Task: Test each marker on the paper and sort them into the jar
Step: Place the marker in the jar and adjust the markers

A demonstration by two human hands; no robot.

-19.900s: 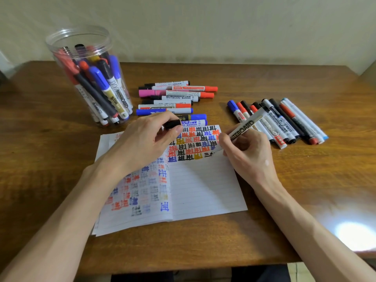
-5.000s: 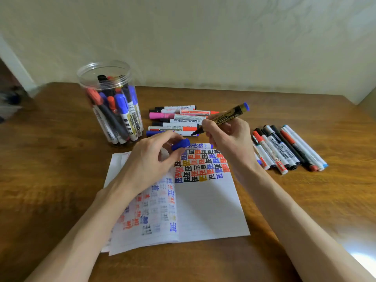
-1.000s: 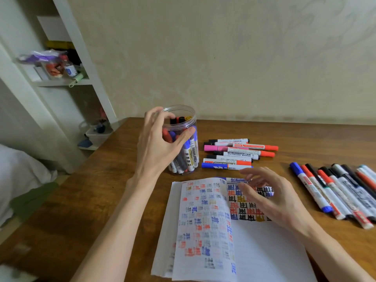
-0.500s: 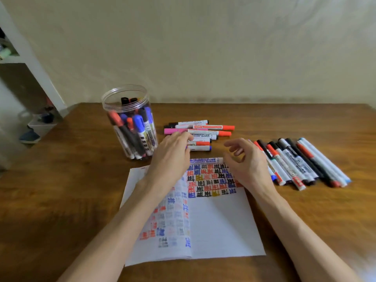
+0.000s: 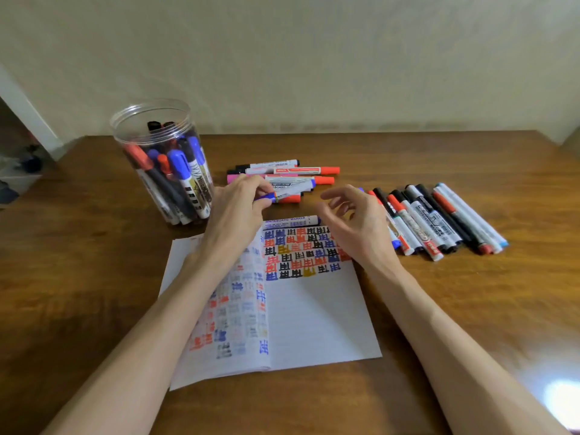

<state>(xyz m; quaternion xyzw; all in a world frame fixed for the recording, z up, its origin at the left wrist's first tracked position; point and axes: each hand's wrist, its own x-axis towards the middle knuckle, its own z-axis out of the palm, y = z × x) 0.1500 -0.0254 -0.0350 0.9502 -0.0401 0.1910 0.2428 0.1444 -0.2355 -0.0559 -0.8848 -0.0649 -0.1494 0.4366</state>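
- The left hand pinches the blue-capped marker by its near blue end, thumb and fingertips curled round it, holding it above the middle pile of markers.
- The right hand hovers over the top right corner of the paper, fingers loosely curled, holding nothing.
- The jar, clear plastic and lidless, stands upright on the worktop to the left of the pile, packed with markers leaning inside it.
- Another whiteboard marker lies along the paper's far edge, between the two hands.
- A row of markers lies side by side to the right, just beyond the right hand.
- The paper carries rows of black, red, blue and orange test marks along its top.
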